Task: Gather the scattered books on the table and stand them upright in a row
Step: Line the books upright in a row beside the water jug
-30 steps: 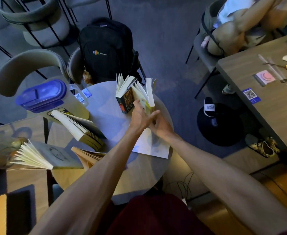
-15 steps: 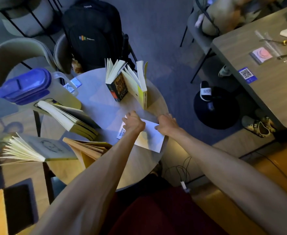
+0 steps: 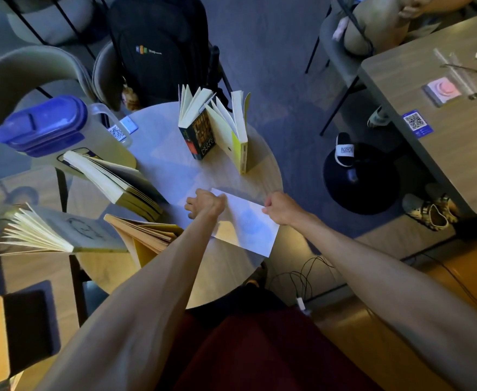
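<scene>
Left hand point(image 3: 206, 203), right hand point(image 3: 281, 208), gripped book point(image 3: 245, 225) between

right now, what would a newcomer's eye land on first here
Two books stand upright with pages fanned at the far side of the round table, a dark book beside a yellow book. Nearer, the left hand and right hand grip opposite edges of a thin white book lying flat. A blue-lidded pitcher looms at the left.
</scene>
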